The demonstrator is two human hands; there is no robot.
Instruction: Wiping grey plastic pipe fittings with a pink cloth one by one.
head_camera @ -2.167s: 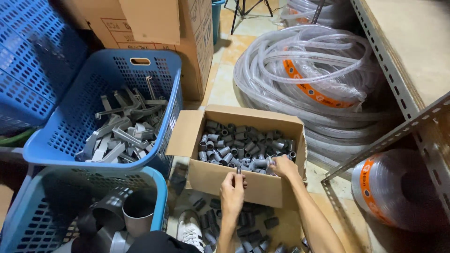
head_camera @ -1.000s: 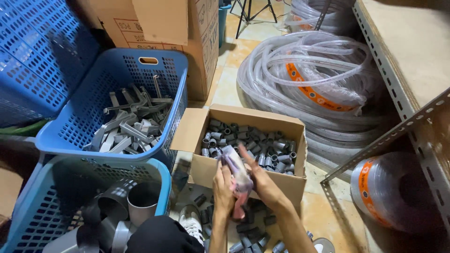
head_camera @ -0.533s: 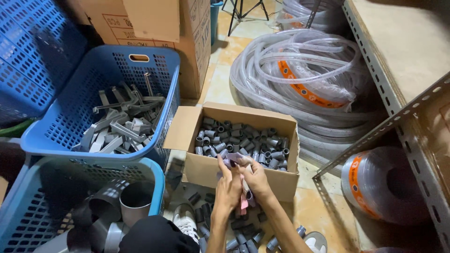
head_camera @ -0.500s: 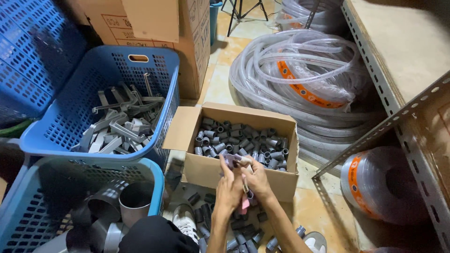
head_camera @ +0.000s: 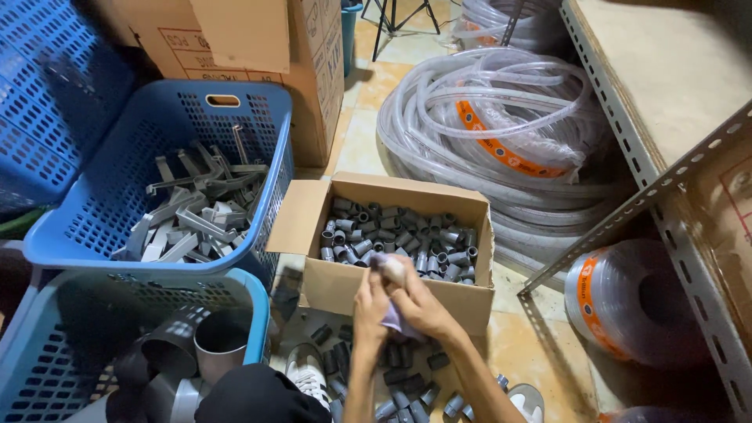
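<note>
left hand (head_camera: 370, 301) and right hand (head_camera: 421, 305) both closed on a pale bag (head_camera: 394, 317) (blurred, perhaps plastic) | held at front wall of cardboard box (head_camera: 345, 288) | grey pipe fittings (head_camera: 395, 239) inside

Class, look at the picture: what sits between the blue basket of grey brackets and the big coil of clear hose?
In the head view, an open cardboard box of small grey pipe fittings sits between the blue basket and the hose coil.
</note>
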